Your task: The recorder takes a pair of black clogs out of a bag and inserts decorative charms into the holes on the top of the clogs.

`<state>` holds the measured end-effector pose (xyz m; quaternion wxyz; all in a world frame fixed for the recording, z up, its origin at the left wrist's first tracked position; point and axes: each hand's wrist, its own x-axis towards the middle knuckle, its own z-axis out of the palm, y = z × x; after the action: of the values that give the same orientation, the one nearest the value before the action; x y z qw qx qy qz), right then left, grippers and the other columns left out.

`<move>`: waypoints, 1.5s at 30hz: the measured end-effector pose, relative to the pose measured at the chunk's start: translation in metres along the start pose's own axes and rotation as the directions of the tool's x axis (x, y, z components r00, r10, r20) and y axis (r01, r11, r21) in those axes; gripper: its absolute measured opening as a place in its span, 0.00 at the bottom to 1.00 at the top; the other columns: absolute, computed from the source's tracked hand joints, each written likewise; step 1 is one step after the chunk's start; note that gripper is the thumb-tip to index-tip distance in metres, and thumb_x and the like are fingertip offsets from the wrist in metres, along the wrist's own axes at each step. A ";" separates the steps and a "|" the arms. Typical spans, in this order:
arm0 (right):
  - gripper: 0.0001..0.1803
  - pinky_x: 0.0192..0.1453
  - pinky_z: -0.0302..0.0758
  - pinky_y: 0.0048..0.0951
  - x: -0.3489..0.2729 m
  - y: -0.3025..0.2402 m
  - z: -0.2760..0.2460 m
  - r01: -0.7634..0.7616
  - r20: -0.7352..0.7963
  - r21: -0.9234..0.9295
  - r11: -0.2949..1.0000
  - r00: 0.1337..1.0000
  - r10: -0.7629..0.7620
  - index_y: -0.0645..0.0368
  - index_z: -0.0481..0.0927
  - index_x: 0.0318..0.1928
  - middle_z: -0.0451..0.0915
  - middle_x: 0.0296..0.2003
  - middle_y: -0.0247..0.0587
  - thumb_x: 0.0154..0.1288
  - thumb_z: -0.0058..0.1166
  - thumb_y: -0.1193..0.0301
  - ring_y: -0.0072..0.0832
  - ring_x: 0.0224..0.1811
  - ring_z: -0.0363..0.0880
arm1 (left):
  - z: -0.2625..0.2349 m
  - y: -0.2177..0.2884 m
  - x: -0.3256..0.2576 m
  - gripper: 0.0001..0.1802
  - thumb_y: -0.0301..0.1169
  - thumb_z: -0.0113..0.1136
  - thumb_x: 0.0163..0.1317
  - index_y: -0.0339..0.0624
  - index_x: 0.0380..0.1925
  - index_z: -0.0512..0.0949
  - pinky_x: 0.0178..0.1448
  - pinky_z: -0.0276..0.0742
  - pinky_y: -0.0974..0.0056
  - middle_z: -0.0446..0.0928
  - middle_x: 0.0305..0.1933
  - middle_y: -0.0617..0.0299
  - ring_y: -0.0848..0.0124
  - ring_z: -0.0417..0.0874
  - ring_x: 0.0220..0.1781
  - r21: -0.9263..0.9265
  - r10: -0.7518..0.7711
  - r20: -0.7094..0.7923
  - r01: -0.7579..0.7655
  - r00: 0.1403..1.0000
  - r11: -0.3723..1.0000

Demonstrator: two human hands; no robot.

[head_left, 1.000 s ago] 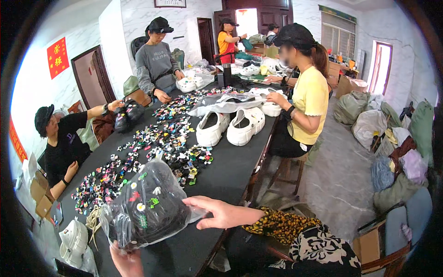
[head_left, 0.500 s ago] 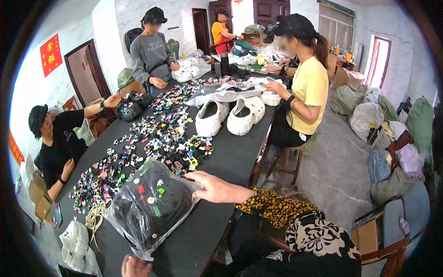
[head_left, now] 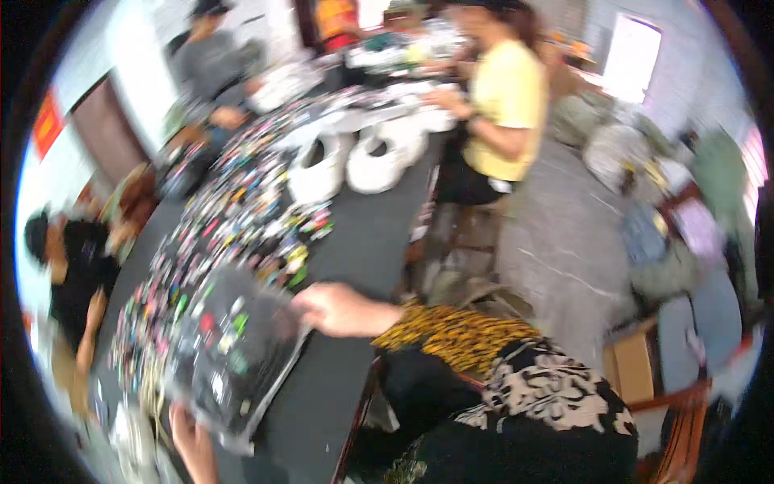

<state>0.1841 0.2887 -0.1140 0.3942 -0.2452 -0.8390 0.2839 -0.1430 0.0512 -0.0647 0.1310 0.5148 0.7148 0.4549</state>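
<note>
A clear plastic bag [head_left: 270, 379] holding black clogs with coloured charms [head_left: 239, 324] lies before me on the dark table. At the bag's upper right edge, my right hand [head_left: 343, 309] is closed, gripping the plastic between thumb and fingers. My left hand [head_left: 192, 448] is at the bag's near left edge, its fingertips against or beside the plastic. Motion smears those fingers, and their grip cannot be made out. Beyond the bag spreads a long heap of small multicoloured shoe charms [head_left: 234, 194].
White clogs [head_left: 376, 161] stand farther up the table [head_left: 355, 242]; another white shoe [head_left: 133, 444] is at its near left. People sit or stand along both sides, one in a yellow top [head_left: 504, 105]. Sacks [head_left: 621, 157] and a chair [head_left: 713, 315] are on the right.
The whole view has shifted and blurred. My left hand has moved up to the bag's near left edge. My right hand has gone from resting at the bag's side to pinching its edge.
</note>
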 end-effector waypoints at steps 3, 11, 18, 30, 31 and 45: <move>0.11 0.43 0.72 0.44 -0.003 0.000 -0.004 0.004 -0.008 0.035 0.999 1.000 -0.004 0.62 0.76 0.37 0.77 0.34 0.51 0.53 0.52 0.70 0.48 0.39 0.76 | 0.005 0.040 0.010 0.15 0.24 0.56 0.57 0.29 0.45 0.73 0.44 0.74 0.61 0.76 0.39 0.53 0.67 0.77 0.38 0.229 0.137 0.146 -0.168 0.980 0.959; 0.08 0.41 0.70 0.45 -0.009 0.004 -0.009 -0.008 -0.048 0.107 0.994 0.999 0.014 0.63 0.73 0.31 0.75 0.30 0.50 0.51 0.52 0.72 0.49 0.37 0.75 | 0.073 0.002 0.104 0.15 0.23 0.56 0.55 0.30 0.44 0.74 0.43 0.74 0.62 0.75 0.40 0.50 0.63 0.77 0.38 0.306 0.275 0.295 -0.363 0.915 0.880; 0.07 0.39 0.70 0.44 -0.009 0.008 -0.007 -0.001 -0.064 0.110 0.994 0.998 0.008 0.62 0.73 0.30 0.75 0.29 0.49 0.51 0.52 0.72 0.48 0.35 0.75 | 0.116 -0.054 0.160 0.17 0.22 0.55 0.53 0.31 0.45 0.73 0.44 0.73 0.62 0.74 0.43 0.48 0.60 0.76 0.40 0.307 0.272 0.336 -0.378 0.902 0.873; 0.06 0.35 0.73 0.33 -0.006 0.003 -0.016 -0.106 -0.109 0.200 0.974 0.986 0.129 0.62 0.77 0.35 0.76 0.27 0.48 0.58 0.52 0.73 0.36 0.29 0.77 | 0.032 0.023 0.045 0.19 0.28 0.61 0.50 0.33 0.43 0.75 0.51 0.70 0.54 0.75 0.42 0.42 0.47 0.75 0.46 0.608 0.117 0.219 -0.229 0.969 0.760; 0.06 0.34 0.72 0.32 -0.005 0.000 -0.020 -0.101 -0.085 0.160 0.982 0.990 0.115 0.62 0.76 0.35 0.76 0.27 0.46 0.58 0.54 0.73 0.33 0.27 0.76 | 0.029 0.034 0.043 0.15 0.27 0.61 0.49 0.32 0.38 0.76 0.49 0.71 0.54 0.75 0.41 0.42 0.46 0.75 0.45 0.645 0.163 0.259 -0.296 0.952 0.705; 0.04 0.37 0.70 0.21 -0.004 -0.020 -0.039 -0.354 0.314 0.308 0.883 0.914 0.257 0.64 0.75 0.34 0.77 0.27 0.32 0.60 0.51 0.75 0.17 0.31 0.73 | -0.017 0.096 -0.031 0.12 0.22 0.56 0.48 0.37 0.36 0.74 0.44 0.73 0.53 0.74 0.37 0.45 0.49 0.76 0.39 0.665 0.226 0.037 -0.193 0.973 0.721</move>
<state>0.2138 0.2830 -0.0823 0.2669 -0.2592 -0.7681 0.5211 -0.0817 0.0215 0.0112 -0.1297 0.5942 0.7696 0.1943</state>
